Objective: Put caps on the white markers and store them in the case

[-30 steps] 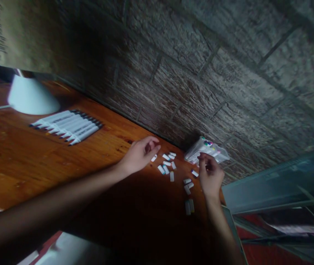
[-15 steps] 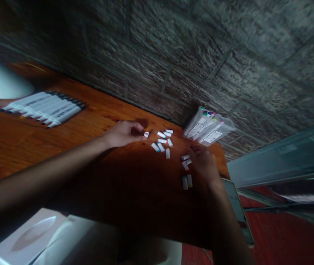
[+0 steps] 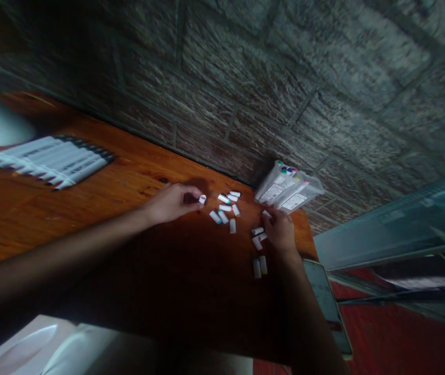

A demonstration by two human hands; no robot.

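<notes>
My left hand (image 3: 174,203) pinches a small white marker cap (image 3: 202,199) between thumb and fingertips, just over the wooden table. To its right lies a loose group of white marker caps (image 3: 224,208) with coloured ends. My right hand (image 3: 281,229) is closed, its fingertips on another white cap (image 3: 266,213), close to the clear plastic cases. Several more caps (image 3: 257,242) lie just left of that hand, and a pair (image 3: 257,268) sits side by side nearer to me.
Uncapped white markers (image 3: 54,160) lie in a row at the left. Two clear cases (image 3: 285,190) holding some markers stand against the stone wall (image 3: 222,94). A phone (image 3: 328,307) lies at the table's (image 3: 148,166) right edge. An open book (image 3: 23,351) is at the bottom left.
A white cap now shows at my right fingertips, where none was visible before. My left hand keeps its cap. The whole view has shifted slightly.
</notes>
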